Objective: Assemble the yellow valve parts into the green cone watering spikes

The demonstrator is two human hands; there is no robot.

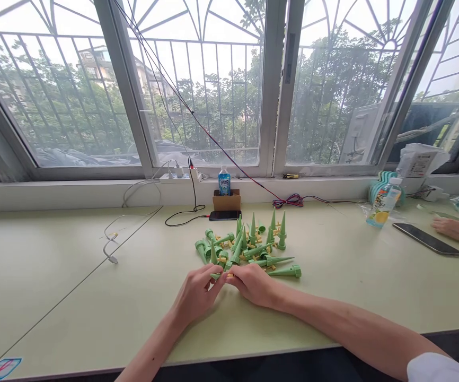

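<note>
My left hand is closed on a green plant watering spike, whose tip pokes out between the fingers. Meeting it fingertip to fingertip, my right hand pinches a small yellow valve at the spike's end; the fingers cover most of both parts. Just beyond the hands lies a loose pile of more green watering spikes, several with yellow valves on them. Some of these stand upright on their caps, such as a spike at the back right, while others lie on their sides.
Behind the pile are a phone on a black cable and a blue bottle in a cardboard box. To the right stand a drink bottle and a second phone, near another person's hand. A white cable lies left.
</note>
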